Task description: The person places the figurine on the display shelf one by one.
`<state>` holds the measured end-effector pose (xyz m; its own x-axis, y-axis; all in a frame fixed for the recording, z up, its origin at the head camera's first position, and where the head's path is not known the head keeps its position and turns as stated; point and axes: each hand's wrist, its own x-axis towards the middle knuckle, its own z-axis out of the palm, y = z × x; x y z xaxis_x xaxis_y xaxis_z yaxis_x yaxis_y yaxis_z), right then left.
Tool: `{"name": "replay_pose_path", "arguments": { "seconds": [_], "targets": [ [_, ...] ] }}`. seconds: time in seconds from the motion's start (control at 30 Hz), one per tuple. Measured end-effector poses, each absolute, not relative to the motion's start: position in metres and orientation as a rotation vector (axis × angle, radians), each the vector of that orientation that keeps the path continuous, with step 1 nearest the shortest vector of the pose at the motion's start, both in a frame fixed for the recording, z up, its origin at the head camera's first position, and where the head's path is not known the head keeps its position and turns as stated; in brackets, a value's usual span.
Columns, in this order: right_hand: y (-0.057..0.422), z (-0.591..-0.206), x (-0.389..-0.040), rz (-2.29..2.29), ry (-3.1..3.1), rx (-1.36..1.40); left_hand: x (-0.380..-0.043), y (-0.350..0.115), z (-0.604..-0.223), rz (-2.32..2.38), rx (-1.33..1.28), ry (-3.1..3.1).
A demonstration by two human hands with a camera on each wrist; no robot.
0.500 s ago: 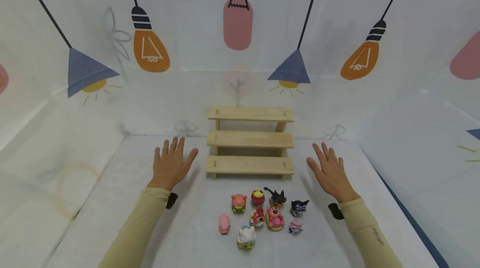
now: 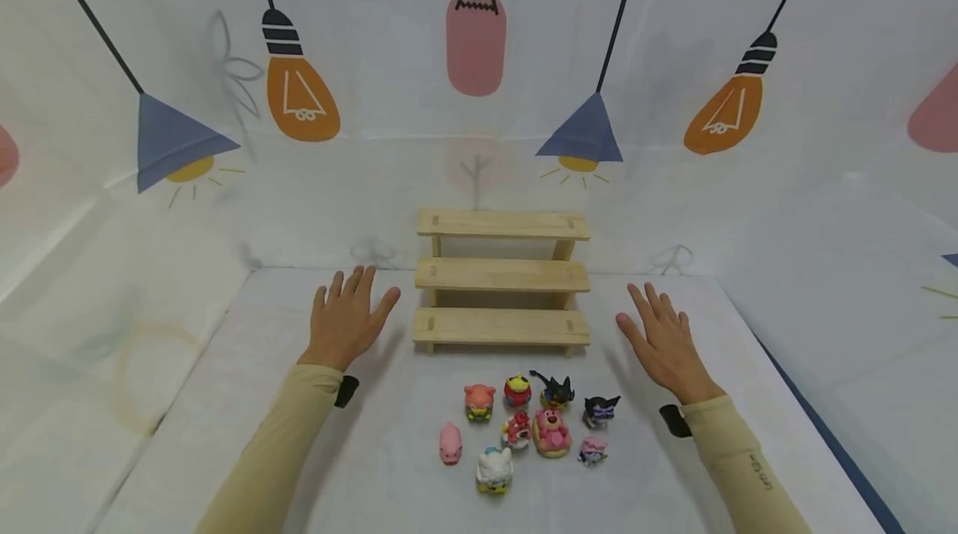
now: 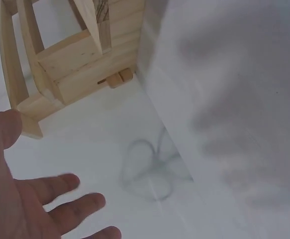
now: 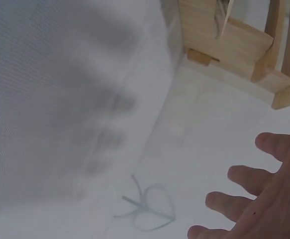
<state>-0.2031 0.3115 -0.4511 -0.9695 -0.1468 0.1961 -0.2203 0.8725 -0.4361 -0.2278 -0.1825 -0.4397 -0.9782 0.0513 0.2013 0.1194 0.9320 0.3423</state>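
Note:
My left hand [image 2: 344, 324] hovers left of a three-step wooden shelf [image 2: 501, 274], fingers straight and spread, holding nothing. On the shelf's other side my right hand [image 2: 666, 347] is held the same way, its palm facing down. Both wrist views show spread fingers beside the wooden side frame [image 3: 85, 64]. In front of the shelf stand several small figures: a pink pig [image 2: 451, 443], an orange figure [image 2: 479, 402], a white figure [image 2: 494, 470], a pink bear [image 2: 551, 434], a black figure with a tail [image 2: 557, 392] and a black-and-purple figure [image 2: 600, 411].
White cloth covers the table [image 2: 389, 467]. Behind the shelf rises a white curtain [image 2: 374, 176] printed with lamps and bulbs, and it also runs along both sides. A red-and-yellow figure [image 2: 517, 390] and a small pink-grey one [image 2: 593, 451] stand among the others.
The head view has shifted very slightly. Both hands stay spread at the shelf's sides, and the figures and shelf keep their places.

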Motion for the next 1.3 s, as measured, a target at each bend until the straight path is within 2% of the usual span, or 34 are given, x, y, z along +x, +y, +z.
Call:
{"name": "replay_pose_path", "arguments": {
  "seconds": [0.43,0.77,1.03,1.3],
  "targets": [
    [0.313,-0.455,-0.204,0.732,-2.866,0.29,-0.258,-0.177,-0.431,-0.612,-0.207,-2.637],
    [0.314,-0.459,-0.193,0.771,-2.797,0.295,-0.295,-0.168,-0.421,-0.743,-0.429,-2.481],
    [0.321,-0.455,-0.173,1.057,-2.865,0.344,-0.312,-0.157,-0.418,-0.73,-0.466,-2.45],
    [0.325,-0.452,-0.155,1.126,-2.885,0.6,-0.323,-0.15,-0.418,-0.7,-0.475,-2.447]
  ]
}}
